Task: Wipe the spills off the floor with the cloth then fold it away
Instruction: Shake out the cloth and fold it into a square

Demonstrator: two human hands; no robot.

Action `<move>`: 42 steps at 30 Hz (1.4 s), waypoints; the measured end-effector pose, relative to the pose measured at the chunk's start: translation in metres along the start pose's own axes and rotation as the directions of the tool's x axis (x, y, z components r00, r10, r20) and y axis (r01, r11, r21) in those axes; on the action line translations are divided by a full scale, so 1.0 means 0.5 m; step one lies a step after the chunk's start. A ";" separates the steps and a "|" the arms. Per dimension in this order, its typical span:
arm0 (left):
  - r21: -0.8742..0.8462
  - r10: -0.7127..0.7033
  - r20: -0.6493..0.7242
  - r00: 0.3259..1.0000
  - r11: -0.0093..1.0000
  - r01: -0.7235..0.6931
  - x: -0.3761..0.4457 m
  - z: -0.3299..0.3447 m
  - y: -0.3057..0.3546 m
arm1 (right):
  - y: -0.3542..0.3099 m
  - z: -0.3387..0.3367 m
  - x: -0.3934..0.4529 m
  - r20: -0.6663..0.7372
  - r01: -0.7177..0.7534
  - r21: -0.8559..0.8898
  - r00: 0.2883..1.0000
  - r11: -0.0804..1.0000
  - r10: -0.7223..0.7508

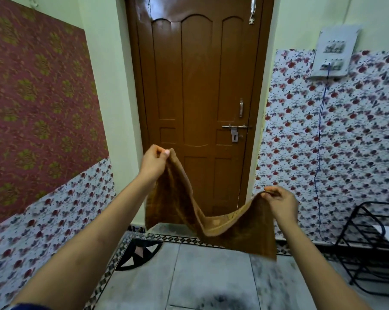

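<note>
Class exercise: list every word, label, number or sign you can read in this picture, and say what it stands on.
No text can be read anywhere in the picture.
The white switch panel on the wall shows only blurred grey patches, no legible marks.
The brown cloth, the door and the wall coverings show patterns only, no letters.

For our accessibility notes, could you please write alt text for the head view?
Two hands hold a brown cloth up by its top corners, left hand higher than right hand, so it sags between them before a closed brown door, above a tiled floor.
</note>
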State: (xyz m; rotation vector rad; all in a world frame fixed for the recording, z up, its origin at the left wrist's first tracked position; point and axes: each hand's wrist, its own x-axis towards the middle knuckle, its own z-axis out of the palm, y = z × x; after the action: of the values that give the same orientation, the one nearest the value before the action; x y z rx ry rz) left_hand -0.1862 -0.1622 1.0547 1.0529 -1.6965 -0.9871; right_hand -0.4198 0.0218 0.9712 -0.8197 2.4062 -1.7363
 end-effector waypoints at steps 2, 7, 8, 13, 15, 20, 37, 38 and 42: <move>0.009 0.014 -0.061 0.998 1.000 -0.013 0.013 -0.014 0.004 | 0.033 -0.015 0.007 -0.100 -0.051 -0.013 0.994 0.999 0.049; -0.007 -0.010 0.066 0.998 1.000 0.010 0.042 -0.069 0.007 | 0.076 -0.038 0.025 -0.105 -0.218 0.095 0.968 0.971 0.228; -0.037 -0.032 0.062 0.998 0.999 0.035 0.048 -0.080 0.005 | 0.077 -0.041 0.027 -0.101 -0.284 0.166 0.948 0.944 0.303; -0.232 -0.316 -0.152 0.936 0.932 0.277 0.071 -0.106 -0.037 | 0.075 -0.035 0.013 -0.059 -0.467 0.302 0.861 0.831 0.505; -0.246 -0.370 -0.150 0.917 0.912 0.328 0.060 -0.095 -0.063 | 0.062 -0.018 0.001 0.012 -0.493 0.276 0.860 0.825 0.510; -0.160 -0.278 -0.047 0.959 0.950 0.267 -0.023 -0.037 -0.115 | 0.058 0.076 -0.027 0.321 -0.511 0.228 0.843 0.829 0.431; 0.133 -0.024 -0.027 0.999 0.991 0.028 -0.198 0.044 -0.139 | -0.130 0.199 -0.207 0.715 -0.613 0.269 0.644 0.743 0.272; 0.157 -0.005 -0.036 0.999 0.988 0.010 -0.203 0.041 -0.138 | -0.132 0.201 -0.212 0.717 -0.611 0.267 0.642 0.745 0.270; 0.221 0.050 0.029 0.998 0.974 -0.055 -0.213 0.037 -0.133 | -0.140 0.207 -0.200 0.723 -0.604 0.262 0.639 0.753 0.261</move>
State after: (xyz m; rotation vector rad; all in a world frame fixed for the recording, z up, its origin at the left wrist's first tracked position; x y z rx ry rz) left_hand -0.1616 -0.0812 0.9598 1.1359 -1.8769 -0.7920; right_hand -0.2713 -0.0380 0.9717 -0.5406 1.4371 -1.4142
